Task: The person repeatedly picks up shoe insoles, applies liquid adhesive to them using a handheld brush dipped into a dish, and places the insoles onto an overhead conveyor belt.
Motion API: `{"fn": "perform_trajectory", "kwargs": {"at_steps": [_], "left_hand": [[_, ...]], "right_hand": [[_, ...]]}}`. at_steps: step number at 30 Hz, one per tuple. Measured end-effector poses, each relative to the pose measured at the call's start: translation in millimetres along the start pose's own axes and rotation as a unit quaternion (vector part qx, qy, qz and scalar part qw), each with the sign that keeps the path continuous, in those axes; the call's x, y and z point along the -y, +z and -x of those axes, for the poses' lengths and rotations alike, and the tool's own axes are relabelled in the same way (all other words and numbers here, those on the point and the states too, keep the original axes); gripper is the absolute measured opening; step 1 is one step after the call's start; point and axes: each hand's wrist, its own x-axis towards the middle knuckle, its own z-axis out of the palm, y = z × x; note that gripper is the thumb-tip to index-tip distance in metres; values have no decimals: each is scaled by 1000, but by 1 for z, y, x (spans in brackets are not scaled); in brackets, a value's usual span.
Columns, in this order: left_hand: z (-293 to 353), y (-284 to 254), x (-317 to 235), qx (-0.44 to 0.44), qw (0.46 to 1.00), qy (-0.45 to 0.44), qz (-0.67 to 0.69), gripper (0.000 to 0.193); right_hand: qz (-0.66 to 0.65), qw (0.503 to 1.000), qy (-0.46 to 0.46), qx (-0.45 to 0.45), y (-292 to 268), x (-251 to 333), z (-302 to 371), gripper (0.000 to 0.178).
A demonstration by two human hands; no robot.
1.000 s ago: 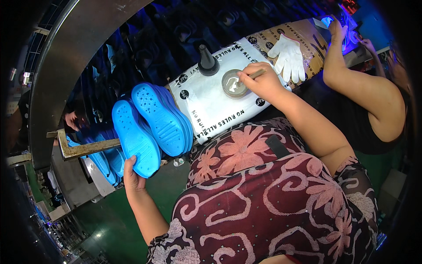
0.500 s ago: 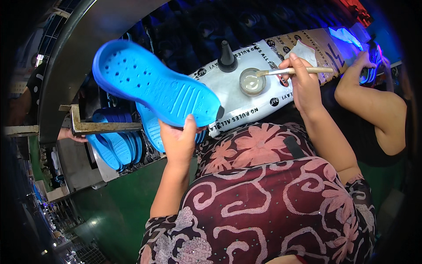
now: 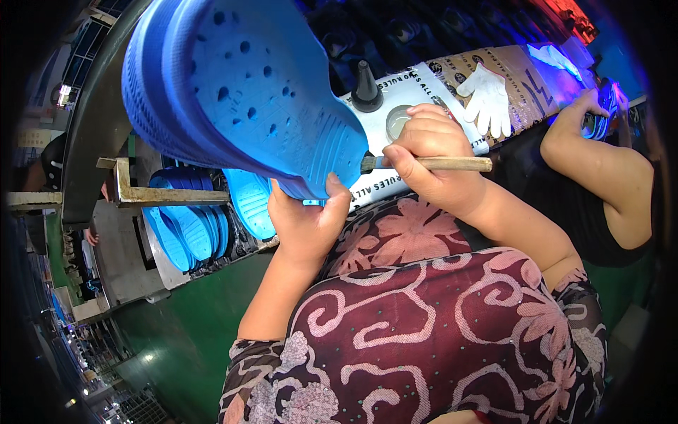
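A blue shoe sole (image 3: 244, 92) with small round holes and ridges rises tilted toward me on the left. My left hand (image 3: 311, 219) grips its near end, the thumb lying on the inner face. In my right hand (image 3: 434, 152) is a brush (image 3: 455, 164) with a wooden handle. Its dark tip meets the sole's narrow end; the exact contact is hard to make out. Just behind my right fingers stands a small glass jar (image 3: 397, 121), partly hidden by them. Next to the jar is a black cone-shaped nozzle (image 3: 366, 88).
White printed plastic (image 3: 381, 185) covers the work surface. A white glove (image 3: 487, 99) lies on brown wrapping (image 3: 519, 78). More blue soles (image 3: 180, 237) are stacked at left, beside a worn metal bracket (image 3: 162, 198). Another person's arm (image 3: 600, 155) reaches in at right.
The sole has come up closer and tilted. My right hand has moved left from over the jar, bringing the brush to the sole's end. The glove is now uncovered.
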Motion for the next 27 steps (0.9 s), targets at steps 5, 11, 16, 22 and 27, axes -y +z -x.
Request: {"fn": "perform_trajectory", "kwargs": {"at_steps": [5,11,16,22,27], "left_hand": [[1,0,5,-6,1000,29,-7,39],[-1,5,5,1,999,46,-18,39],[0,4,9,-2,997,67,-43,40],[3,9,12,4,998,48,-41,38],[2,10,14,13,995,77,-68,36]], "right_hand": [[20,999,29,8,-10,-4,1,21],[15,1000,6,15,-2,-6,-3,22],[59,998,13,20,-9,-8,-2,22],[26,999,3,30,-6,-7,1,21],[23,999,0,34,-10,-10,5,22]]}}
